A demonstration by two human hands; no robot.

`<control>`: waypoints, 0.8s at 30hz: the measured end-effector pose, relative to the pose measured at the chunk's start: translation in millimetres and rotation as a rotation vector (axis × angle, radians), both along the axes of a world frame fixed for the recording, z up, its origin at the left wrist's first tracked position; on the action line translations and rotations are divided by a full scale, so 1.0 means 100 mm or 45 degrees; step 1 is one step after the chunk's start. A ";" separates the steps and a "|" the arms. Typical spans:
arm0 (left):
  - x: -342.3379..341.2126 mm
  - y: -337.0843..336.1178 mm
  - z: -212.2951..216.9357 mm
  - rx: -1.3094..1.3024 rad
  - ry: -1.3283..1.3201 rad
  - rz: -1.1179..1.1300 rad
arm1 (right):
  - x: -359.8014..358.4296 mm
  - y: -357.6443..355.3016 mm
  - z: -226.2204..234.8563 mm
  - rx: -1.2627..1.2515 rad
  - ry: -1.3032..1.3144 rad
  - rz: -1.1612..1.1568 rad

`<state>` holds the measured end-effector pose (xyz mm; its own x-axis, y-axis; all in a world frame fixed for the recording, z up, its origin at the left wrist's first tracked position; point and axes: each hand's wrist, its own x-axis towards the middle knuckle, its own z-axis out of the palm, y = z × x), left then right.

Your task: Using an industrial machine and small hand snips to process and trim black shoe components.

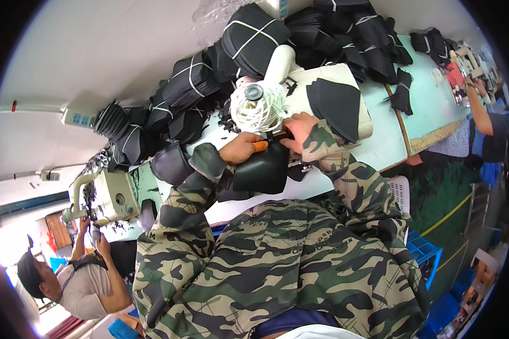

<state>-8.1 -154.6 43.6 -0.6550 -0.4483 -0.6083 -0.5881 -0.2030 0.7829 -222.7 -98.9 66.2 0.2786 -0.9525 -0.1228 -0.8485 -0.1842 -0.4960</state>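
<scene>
Both hands are at a curved black piece (261, 172), smooth like leather or moulded fabric, below the head of a cream sewing machine (279, 63). My left hand (240, 148), with an orange cover on one digit, grips the piece's upper left edge. At its upper right edge my right hand (301, 130) has its fingers bent down onto it. Just above the hands, a coil of white cord (266, 116) hangs on the machine and hides part of it. Another rounded black piece (171, 164) lies left of my left wrist. The needle area is hidden.
Flat black pieces (333, 107) lie stacked on the machine, right of my hands. Tied black bundles (253, 39) line the wall behind. Another person (90, 277) works at a machine (116, 195) on the left; a co-worker's arm (481, 110) shows far right. A blue crate (423, 251) stands at lower right.
</scene>
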 end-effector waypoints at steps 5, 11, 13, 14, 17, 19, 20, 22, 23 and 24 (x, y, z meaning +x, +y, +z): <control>-0.11 0.15 0.17 0.046 0.024 0.276 | 0.00 0.11 0.02 0.004 -0.046 -0.066; -0.09 -0.01 0.12 0.378 -0.148 0.322 | -0.21 0.54 -0.32 0.078 -0.380 -0.302; -0.06 -0.08 0.09 0.250 -0.160 0.094 | -0.28 0.62 -0.10 0.379 -0.565 -0.358; 0.00 -0.10 0.07 0.248 -0.159 0.095 | -0.33 0.67 -0.09 0.387 -0.674 -0.358; 0.27 -0.20 -0.18 0.156 0.058 0.118 | -0.51 0.74 0.04 0.231 -0.847 -0.378; 0.58 -0.17 -0.35 -0.999 -0.505 0.091 | -0.57 0.72 0.19 -0.350 -0.795 -0.779; 0.76 -0.07 -0.48 -0.997 -0.513 0.097 | -0.61 0.67 0.33 -0.625 -0.590 -0.754; 0.98 0.15 -0.61 -1.052 -0.888 -0.583 | -0.72 0.51 0.31 -0.831 -0.195 -0.645; 1.01 0.20 -0.63 -1.057 -0.884 -0.586 | -0.74 0.46 0.13 -0.758 -0.016 -0.570; 1.01 0.23 -0.62 -0.982 -0.923 -0.545 | -0.72 0.46 0.01 -0.544 0.129 -0.498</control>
